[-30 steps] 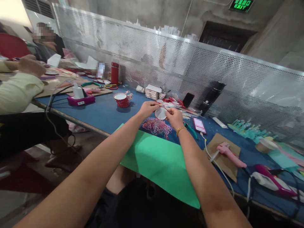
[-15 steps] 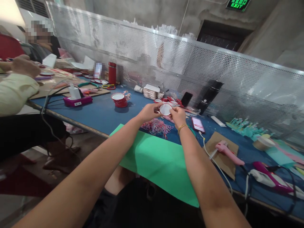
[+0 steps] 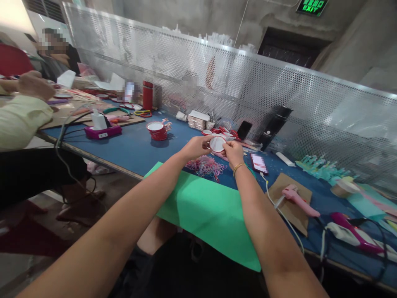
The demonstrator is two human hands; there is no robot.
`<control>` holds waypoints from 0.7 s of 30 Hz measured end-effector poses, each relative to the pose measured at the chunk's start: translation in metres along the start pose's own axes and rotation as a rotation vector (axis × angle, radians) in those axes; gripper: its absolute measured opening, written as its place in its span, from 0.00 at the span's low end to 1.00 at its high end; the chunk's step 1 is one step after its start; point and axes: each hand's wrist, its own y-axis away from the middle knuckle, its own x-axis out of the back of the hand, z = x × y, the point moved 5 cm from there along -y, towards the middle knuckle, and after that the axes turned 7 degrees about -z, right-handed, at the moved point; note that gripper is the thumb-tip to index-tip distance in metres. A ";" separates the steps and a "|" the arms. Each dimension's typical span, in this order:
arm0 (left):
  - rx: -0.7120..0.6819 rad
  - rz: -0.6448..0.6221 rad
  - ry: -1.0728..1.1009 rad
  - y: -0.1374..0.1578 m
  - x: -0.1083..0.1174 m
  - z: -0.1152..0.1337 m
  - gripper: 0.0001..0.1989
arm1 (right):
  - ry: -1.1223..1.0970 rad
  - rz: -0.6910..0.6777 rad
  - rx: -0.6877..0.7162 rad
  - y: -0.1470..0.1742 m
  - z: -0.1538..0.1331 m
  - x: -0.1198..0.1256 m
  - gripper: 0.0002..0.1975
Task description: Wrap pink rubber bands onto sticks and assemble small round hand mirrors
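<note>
Between my two hands is a round white disc with a red rim (image 3: pixel 217 143), held up over the blue table. My left hand (image 3: pixel 198 147) grips its left edge with thumb and fingers. On the opposite edge, my right hand (image 3: pixel 233 152) pinches the rim; a gold bracelet circles that wrist. Just below the hands lies a tangled heap of pink and red cords (image 3: pixel 207 166). Behind them sits a pile of red-rimmed pieces (image 3: pixel 228 133). A stack of similar red-rimmed discs (image 3: pixel 156 130) stands to the left.
A green sheet (image 3: pixel 211 211) covers the table's front edge. To the right lie a pink glue gun (image 3: pixel 299 200) on cardboard, a phone (image 3: pixel 259 163) and a purple power strip (image 3: pixel 356 231) with cables. A co-worker's sleeve (image 3: pixel 23 120) is at far left. A perforated metal screen (image 3: pixel 173 62) stands behind.
Both hands keep hold of the disc in almost the same place. The whole view has shifted very slightly; nothing has been picked up or let go.
</note>
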 end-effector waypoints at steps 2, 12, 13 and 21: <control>-0.015 -0.009 0.032 0.000 -0.001 0.000 0.33 | -0.002 -0.001 0.010 0.000 0.000 0.000 0.04; 0.237 0.220 0.302 0.000 0.010 -0.014 0.23 | 0.135 -0.033 0.279 -0.002 -0.011 -0.003 0.09; 0.280 0.214 0.369 0.001 0.009 -0.015 0.23 | 0.167 -0.022 0.344 0.000 -0.014 -0.002 0.09; 0.299 0.130 0.785 0.000 0.000 -0.008 0.16 | 0.532 0.077 0.709 0.017 -0.042 0.001 0.05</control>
